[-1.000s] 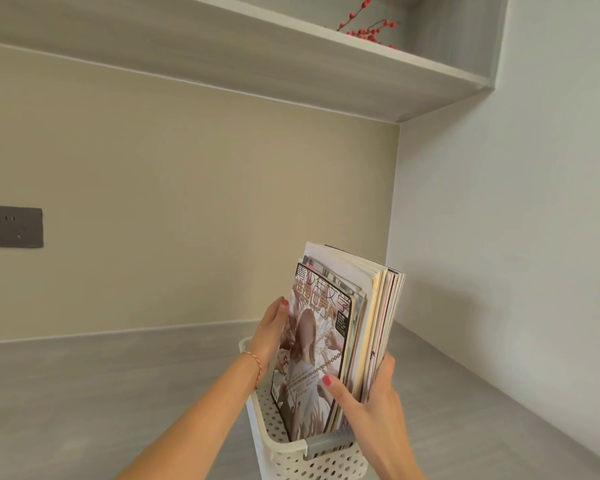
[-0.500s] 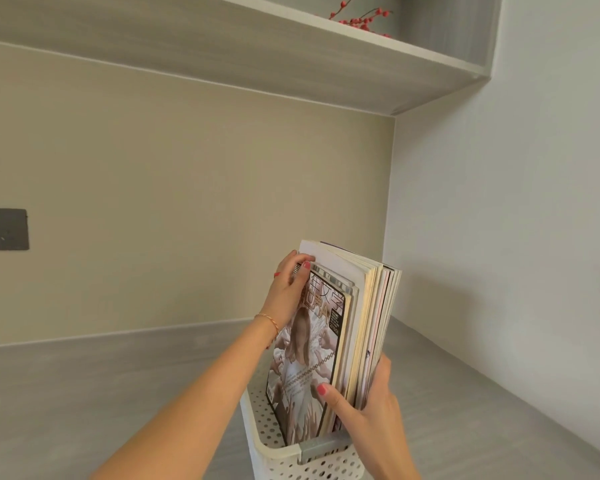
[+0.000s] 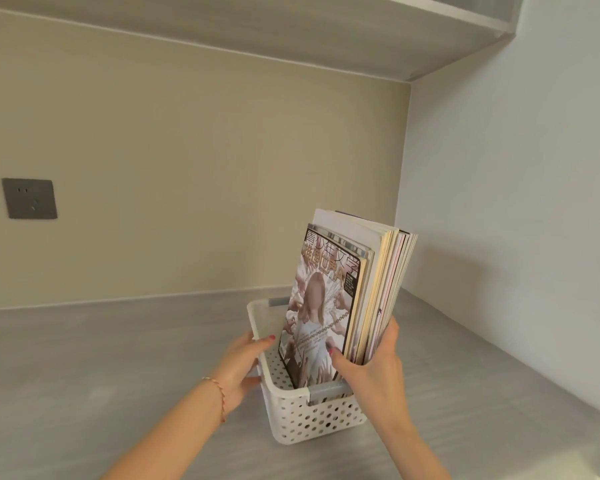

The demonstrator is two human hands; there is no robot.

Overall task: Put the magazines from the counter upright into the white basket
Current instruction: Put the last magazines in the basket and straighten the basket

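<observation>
A stack of magazines (image 3: pixel 354 282) stands upright in the white perforated basket (image 3: pixel 312 415) on the grey counter, leaning to the basket's right side. My right hand (image 3: pixel 374 368) grips the lower edge of the stack, thumb on the front cover and fingers behind the back one. My left hand (image 3: pixel 239 368) holds the basket's left wall, fingers over the rim. The magazines' bottoms are hidden inside the basket.
The grey counter (image 3: pixel 101 368) runs into a corner between the beige back wall and the white right wall (image 3: pixel 516 220). A grey wall socket (image 3: pixel 29 198) sits at the left. A shelf (image 3: pixel 291 32) hangs overhead.
My left hand has come down from the top of the front magazine to the basket's left rim. My right hand stays on the stack. The view has tilted down slightly.
</observation>
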